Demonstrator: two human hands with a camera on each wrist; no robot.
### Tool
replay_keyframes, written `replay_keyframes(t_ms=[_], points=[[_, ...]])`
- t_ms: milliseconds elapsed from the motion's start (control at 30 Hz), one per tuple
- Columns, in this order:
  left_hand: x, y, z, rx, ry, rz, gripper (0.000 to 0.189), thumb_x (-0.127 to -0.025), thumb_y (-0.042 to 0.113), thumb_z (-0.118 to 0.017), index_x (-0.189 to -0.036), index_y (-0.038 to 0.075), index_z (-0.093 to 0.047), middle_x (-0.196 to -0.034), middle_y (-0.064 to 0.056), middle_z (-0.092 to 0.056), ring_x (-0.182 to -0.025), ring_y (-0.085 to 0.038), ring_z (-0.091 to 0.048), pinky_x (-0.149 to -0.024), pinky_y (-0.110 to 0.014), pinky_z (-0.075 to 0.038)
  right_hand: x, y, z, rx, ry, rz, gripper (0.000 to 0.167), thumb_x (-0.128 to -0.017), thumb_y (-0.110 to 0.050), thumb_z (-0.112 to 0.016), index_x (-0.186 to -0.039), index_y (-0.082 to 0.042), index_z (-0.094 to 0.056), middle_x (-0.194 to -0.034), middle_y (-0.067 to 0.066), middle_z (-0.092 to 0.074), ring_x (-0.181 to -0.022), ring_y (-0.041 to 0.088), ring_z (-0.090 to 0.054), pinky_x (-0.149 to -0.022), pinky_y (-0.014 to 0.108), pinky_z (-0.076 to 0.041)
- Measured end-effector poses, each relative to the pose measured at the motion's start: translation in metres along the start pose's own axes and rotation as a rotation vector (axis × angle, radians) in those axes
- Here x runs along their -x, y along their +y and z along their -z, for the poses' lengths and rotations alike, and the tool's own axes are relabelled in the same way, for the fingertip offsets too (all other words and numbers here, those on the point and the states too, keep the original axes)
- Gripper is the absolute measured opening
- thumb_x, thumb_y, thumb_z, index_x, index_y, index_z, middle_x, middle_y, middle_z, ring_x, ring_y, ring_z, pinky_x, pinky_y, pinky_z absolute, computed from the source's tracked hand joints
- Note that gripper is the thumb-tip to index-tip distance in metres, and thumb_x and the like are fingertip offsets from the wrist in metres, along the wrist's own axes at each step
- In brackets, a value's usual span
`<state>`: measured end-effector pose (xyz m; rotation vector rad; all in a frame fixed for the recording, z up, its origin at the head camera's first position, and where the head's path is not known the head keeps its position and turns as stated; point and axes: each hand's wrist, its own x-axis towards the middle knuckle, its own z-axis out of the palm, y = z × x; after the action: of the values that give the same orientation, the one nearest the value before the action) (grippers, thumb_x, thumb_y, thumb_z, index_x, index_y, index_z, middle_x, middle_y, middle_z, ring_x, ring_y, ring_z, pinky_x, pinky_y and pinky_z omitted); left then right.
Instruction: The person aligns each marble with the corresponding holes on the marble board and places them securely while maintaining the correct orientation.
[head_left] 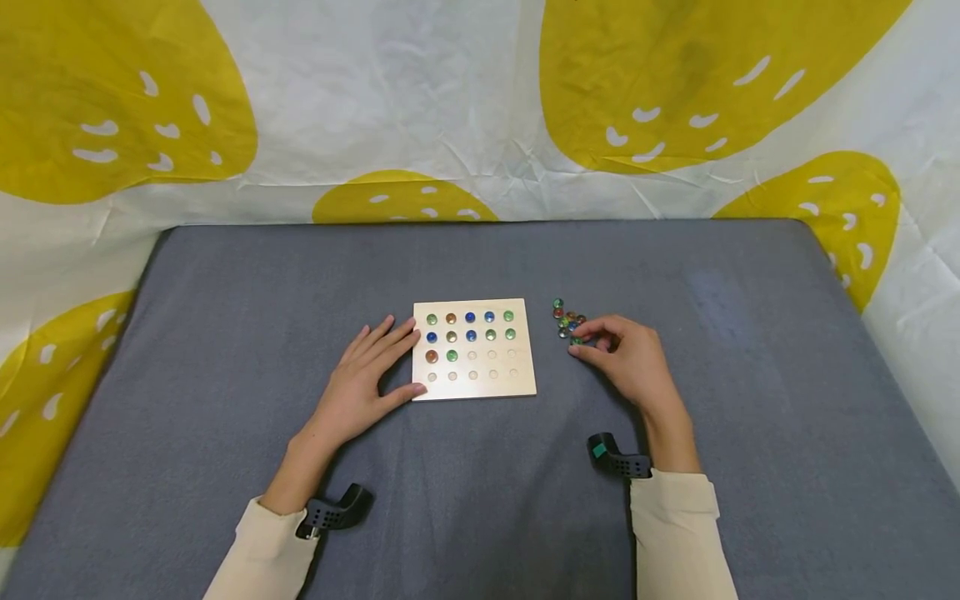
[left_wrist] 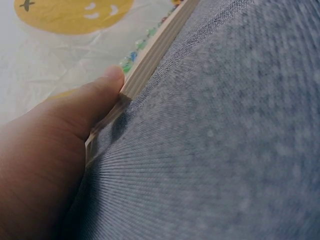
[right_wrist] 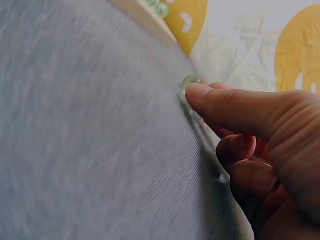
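Far L, we see a beige sleeve (head_left: 262, 554) & black wrist cam (head_left: 341, 508). Next, the L hand (head_left: 360, 387): fingers spread & nearly straight, tips on the board's L edge, thumb at its near L corner; nothing gripped.

Then the board (head_left: 492, 388), pale wood, flat on the grey cloth (head_left: 450, 500), roughly mid-table. We'd guess it's stiff, fairly light, prob. apt to slide on fabric, so we'd steady it by the edge, clear of the hollows (head_left: 472, 375). Seated marbles (head_left: 470, 317) fill its two far rows, plus the two leftmost spots of the third; rest of that row & the near row are bare. They look likely to roll out if the board's tipped, so we'd keep it level.

Just R of the board, apart from it: loose marbles (head_left: 558, 313) in a small cluster, mixed colours, on the cloth.

Then the R hand (head_left: 633, 362), thumb & index pinching a green marble (right_wrist: 188, 81) at the cluster's near end; other fingers curled under. We judge it glassy, hard, light, slick & quick to roll: best held w/ fingertip pads on opposite sides, around the middle, gentle but firm. Whether it's touching the cloth, we can't tell.
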<state>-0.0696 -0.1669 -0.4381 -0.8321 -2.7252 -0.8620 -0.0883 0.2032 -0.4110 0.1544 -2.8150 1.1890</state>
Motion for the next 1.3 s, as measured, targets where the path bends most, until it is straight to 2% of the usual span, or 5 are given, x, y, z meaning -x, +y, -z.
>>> replay_keyframes(t_ms=[267,667,867,1067,1300], points=[[0.000,0.000,0.000,0.000,-0.001,0.002,0.073,-0.085,0.044,-0.070,-0.144,0.010,-0.045,-0.149,-0.006,-0.039,-0.141,-0.031,-0.025,-0.115,-0.050,-0.013,-0.001,-0.022,0.001,-0.136,0.003,-0.048,0.024,-0.079,-0.029,-0.081,-0.098,-0.015,-0.074,-0.071,0.004,-0.056,-0.061,0.016,-0.047,-0.051,0.024,-0.037],[-0.001,0.002,0.002,0.000,-0.012,0.013,0.074,-0.084,0.042,-0.072,-0.144,0.010,-0.045,-0.149,-0.007,-0.039,-0.140,-0.032,-0.025,-0.115,-0.050,-0.012,-0.003,-0.041,-0.010,-0.270,0.011,0.000,0.023,-0.078,-0.026,-0.082,-0.096,-0.014,-0.075,-0.072,0.005,-0.056,-0.062,0.015,-0.047,-0.050,0.021,-0.037],[-0.001,0.002,0.002,0.003,-0.012,0.013,0.074,-0.084,0.043,-0.072,-0.144,0.010,-0.045,-0.149,-0.007,-0.039,-0.140,-0.032,-0.025,-0.115,-0.050,-0.012,-0.003,-0.052,-0.020,-0.309,0.003,0.010,0.021,-0.079,-0.024,-0.081,-0.097,-0.015,-0.075,-0.069,0.005,-0.054,-0.059,0.017,-0.046,-0.048,0.023,-0.037],[-0.001,0.001,0.001,0.005,-0.008,0.010,0.073,-0.084,0.042,-0.072,-0.144,0.010,-0.045,-0.149,-0.007,-0.039,-0.141,-0.031,-0.025,-0.115,-0.050,-0.012,-0.002,-0.064,-0.036,-0.333,-0.044,0.048,0.019,-0.080,-0.019,-0.080,-0.097,-0.014,-0.074,-0.067,0.003,-0.054,-0.057,0.018,-0.046,-0.049,0.025,-0.037],[-0.001,0.003,0.002,0.010,-0.002,0.005,0.075,-0.082,0.042,-0.073,-0.144,0.011,-0.045,-0.149,-0.007,-0.039,-0.141,-0.031,-0.025,-0.115,-0.050,-0.012,0.001,-0.075,-0.048,-0.334,-0.012,0.055,0.017,-0.078,-0.019,-0.082,-0.093,-0.017,-0.075,-0.066,0.001,-0.053,-0.056,0.016,-0.047,-0.047,0.025,-0.036]])
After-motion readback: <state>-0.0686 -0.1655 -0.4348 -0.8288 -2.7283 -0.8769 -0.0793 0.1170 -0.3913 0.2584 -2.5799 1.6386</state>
